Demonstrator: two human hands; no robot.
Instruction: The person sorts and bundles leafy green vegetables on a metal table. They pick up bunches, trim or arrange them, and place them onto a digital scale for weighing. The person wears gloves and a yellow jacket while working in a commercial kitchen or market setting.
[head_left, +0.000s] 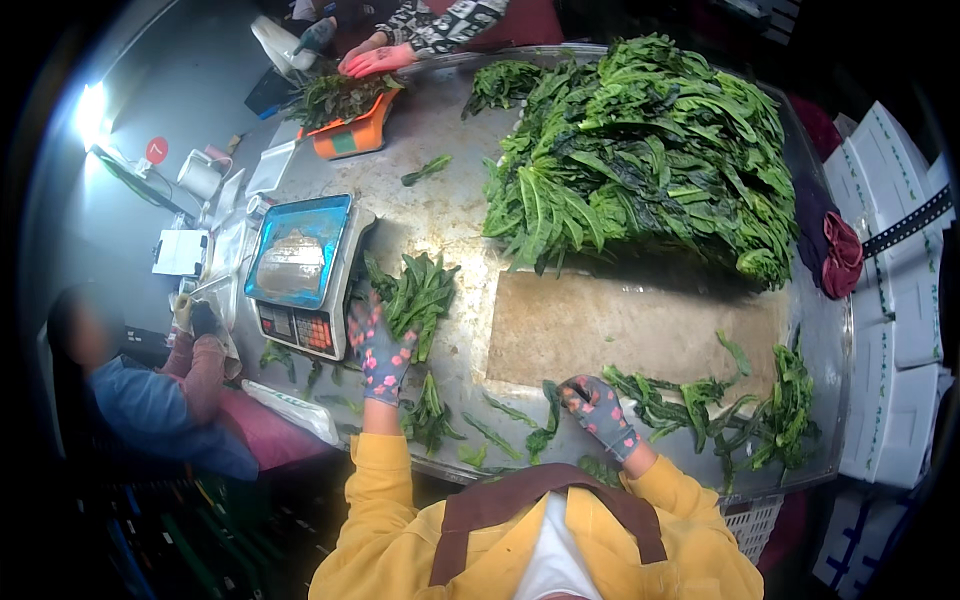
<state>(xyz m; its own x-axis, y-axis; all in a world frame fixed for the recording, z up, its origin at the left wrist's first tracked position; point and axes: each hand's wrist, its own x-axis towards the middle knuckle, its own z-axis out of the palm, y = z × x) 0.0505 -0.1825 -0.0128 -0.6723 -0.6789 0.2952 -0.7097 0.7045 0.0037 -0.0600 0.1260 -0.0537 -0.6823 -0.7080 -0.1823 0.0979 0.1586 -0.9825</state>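
Note:
My left hand (381, 349), in a grey floral glove, is spread at the right side of a digital scale (298, 262), against a bunch of leafy greens (424, 300); whether it grips any leaf cannot be told. The scale's blue-rimmed metal pan holds nothing. Fingers curled, my right hand (596, 409) in a matching glove is at the table's near side, with a dark green leaf (546, 427) at its fingertips, apparently pinched. Loose leaves (697, 405) lie right of it. Beyond a brown board (630, 330) rises a large heap of long-leaved greens (652, 150).
An orange scale (349, 139) heaped with greens stands at the far left, under a co-worker's pink-gloved hands (379, 60). Another person (157, 390) works at the left edge. White foam boxes (892, 300) are stacked on the right. A plastic bag (296, 409) lies at the near left edge.

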